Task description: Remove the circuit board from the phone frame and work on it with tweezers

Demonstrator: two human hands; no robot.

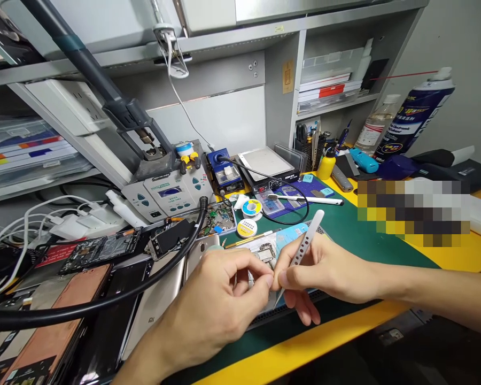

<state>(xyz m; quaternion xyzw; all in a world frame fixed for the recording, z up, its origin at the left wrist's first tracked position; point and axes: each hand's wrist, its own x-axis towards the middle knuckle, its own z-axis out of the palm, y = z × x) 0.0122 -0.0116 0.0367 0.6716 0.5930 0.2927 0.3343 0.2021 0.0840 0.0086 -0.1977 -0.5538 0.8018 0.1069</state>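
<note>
Head camera: left hand (228, 299) pressing fingertips together, anything between them hidden; right hand (320, 271) pinching tweezers (303, 243) just nearside of the circuit board (266, 255); a slip could scratch it!

Repair workshop, apparently: disassembled phones (118, 247)

I get a grey wall (468, 32) at right on my feed, beside a grey shelf (278, 115) with a white back panel (240, 120). Below it spreads a yellow table (304, 344), dark underneath.
</note>
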